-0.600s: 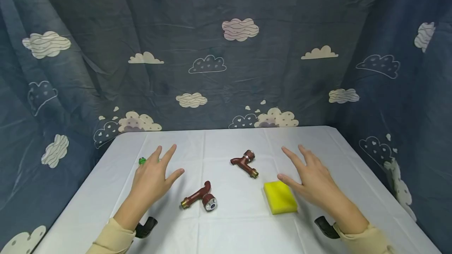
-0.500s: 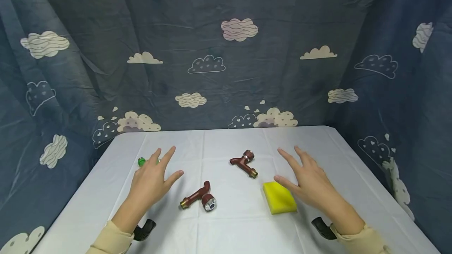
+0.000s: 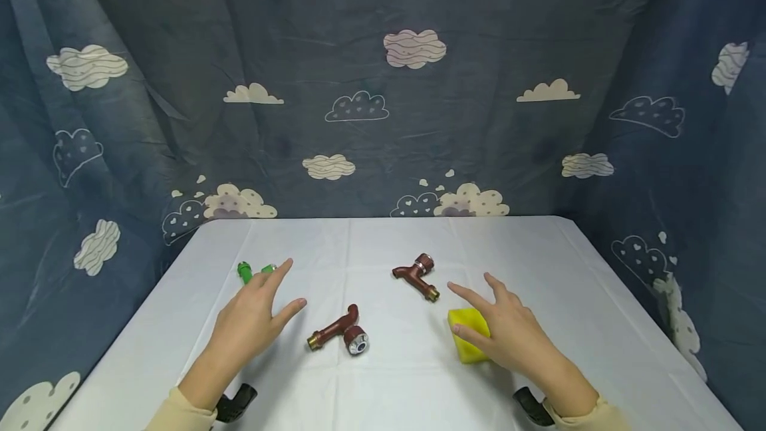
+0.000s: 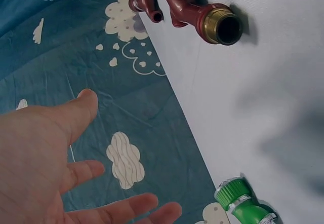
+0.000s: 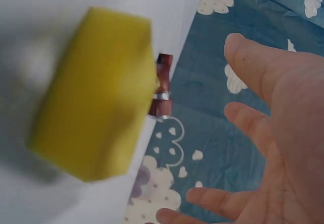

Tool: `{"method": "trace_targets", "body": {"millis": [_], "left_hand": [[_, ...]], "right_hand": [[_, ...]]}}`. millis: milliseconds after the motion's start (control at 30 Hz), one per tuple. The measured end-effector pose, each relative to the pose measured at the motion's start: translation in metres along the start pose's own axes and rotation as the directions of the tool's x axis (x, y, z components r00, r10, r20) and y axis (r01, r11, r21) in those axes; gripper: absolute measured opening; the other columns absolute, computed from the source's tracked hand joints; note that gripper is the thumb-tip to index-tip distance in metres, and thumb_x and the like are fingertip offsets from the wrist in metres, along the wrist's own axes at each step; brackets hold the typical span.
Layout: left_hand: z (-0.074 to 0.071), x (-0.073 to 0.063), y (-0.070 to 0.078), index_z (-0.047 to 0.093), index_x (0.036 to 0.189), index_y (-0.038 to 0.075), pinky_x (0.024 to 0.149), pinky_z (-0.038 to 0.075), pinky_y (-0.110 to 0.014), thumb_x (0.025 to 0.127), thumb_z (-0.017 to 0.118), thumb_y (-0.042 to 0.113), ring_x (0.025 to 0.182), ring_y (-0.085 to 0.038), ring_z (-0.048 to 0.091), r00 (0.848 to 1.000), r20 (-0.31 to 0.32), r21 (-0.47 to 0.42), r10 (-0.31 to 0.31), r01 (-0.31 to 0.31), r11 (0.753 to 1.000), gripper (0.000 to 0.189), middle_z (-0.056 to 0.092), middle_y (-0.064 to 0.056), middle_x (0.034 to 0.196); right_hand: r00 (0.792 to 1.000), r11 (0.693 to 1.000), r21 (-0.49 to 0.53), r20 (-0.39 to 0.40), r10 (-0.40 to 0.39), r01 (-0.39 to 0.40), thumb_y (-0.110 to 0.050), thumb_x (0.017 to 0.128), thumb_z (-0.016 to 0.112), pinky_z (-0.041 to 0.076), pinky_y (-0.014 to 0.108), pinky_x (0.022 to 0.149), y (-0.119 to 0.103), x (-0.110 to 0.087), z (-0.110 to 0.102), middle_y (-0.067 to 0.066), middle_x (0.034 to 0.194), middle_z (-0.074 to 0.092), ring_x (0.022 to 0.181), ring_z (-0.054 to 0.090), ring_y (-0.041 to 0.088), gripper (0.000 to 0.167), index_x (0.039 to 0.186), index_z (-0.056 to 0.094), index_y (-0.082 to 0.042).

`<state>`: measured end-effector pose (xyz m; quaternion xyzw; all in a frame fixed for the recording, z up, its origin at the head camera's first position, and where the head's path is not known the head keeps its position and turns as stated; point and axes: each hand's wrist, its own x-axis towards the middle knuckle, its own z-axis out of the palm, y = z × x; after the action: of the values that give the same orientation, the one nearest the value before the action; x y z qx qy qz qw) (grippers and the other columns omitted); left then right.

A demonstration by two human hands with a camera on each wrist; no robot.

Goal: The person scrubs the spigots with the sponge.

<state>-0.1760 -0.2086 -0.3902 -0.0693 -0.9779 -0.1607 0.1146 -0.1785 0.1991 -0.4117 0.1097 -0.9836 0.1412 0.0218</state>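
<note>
My right hand (image 3: 511,331) hovers with spread fingers above the yellow sponge (image 3: 467,316), overlapping its right part in the head view. In the right wrist view the sponge (image 5: 96,97) looms blurred and large, apart from the fingers. My left hand (image 3: 245,324), fingers extended and holding nothing, is in the air left of a brown tap (image 3: 329,334) with a brass threaded end. Beyond its fingers lies a green tap-like fitting (image 3: 244,271), partly hidden by the hand. A second brown tap (image 3: 415,277) lies farther back, between the two hands.
A white cloth covers the table (image 3: 395,391). Behind it and at both sides hangs a dark blue curtain (image 3: 359,198) with a cloud print. Black straps (image 3: 236,403) show at both wrists, next to beige sleeves.
My right hand has moved left and lower, now overlapping the sponge. My left hand has shifted slightly down and left, uncovering more of the green fitting. The taps and sponge stay in place.
</note>
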Motion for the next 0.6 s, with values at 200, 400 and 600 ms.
{"method": "trace_targets", "body": {"millis": [200, 400, 600], "left_hand": [[0.003, -0.004, -0.005, 0.048, 0.161, 0.017, 0.077, 0.063, -0.062, 0.1, 0.075, 0.047, 0.112, -0.048, 0.072, 0.999, 0.049, -0.022, -0.02, 0.021, 1.0, 0.073, 0.064, -0.029, 0.139], [0.016, -0.012, -0.002, 0.056, 0.155, 0.018, 0.078, 0.063, -0.065, 0.099, 0.077, 0.046, 0.113, -0.047, 0.072, 0.998, 0.055, -0.029, -0.026, 0.028, 0.999, 0.067, 0.067, -0.025, 0.134], [0.024, -0.018, -0.003, 0.058, 0.154, 0.023, 0.066, 0.062, -0.054, 0.096, 0.08, 0.046, 0.098, -0.033, 0.074, 0.996, 0.071, -0.033, -0.049, 0.052, 0.998, 0.066, 0.07, -0.017, 0.125]], "right_hand": [[0.998, 0.999, 0.025, 0.054, 0.019, -0.02, -0.059, 0.093, 0.078, 0.05, 0.082, 0.099, -0.004, -0.004, 0.013, 0.037, 0.163, 0.037, 0.128, 0.057, 0.06, 0.07, 0.156, 0.055, -0.037], [0.993, 0.995, 0.076, 0.108, 0.056, -0.065, -0.059, 0.089, 0.082, 0.052, 0.082, 0.097, -0.005, -0.004, 0.02, 0.038, 0.161, 0.036, 0.127, 0.055, 0.058, 0.073, 0.154, 0.058, -0.036], [0.993, 0.994, 0.09, 0.103, 0.054, -0.064, -0.051, 0.089, 0.085, 0.055, 0.079, 0.096, -0.006, -0.001, 0.026, 0.041, 0.156, 0.038, 0.124, 0.058, 0.057, 0.068, 0.15, 0.062, -0.032]]}}
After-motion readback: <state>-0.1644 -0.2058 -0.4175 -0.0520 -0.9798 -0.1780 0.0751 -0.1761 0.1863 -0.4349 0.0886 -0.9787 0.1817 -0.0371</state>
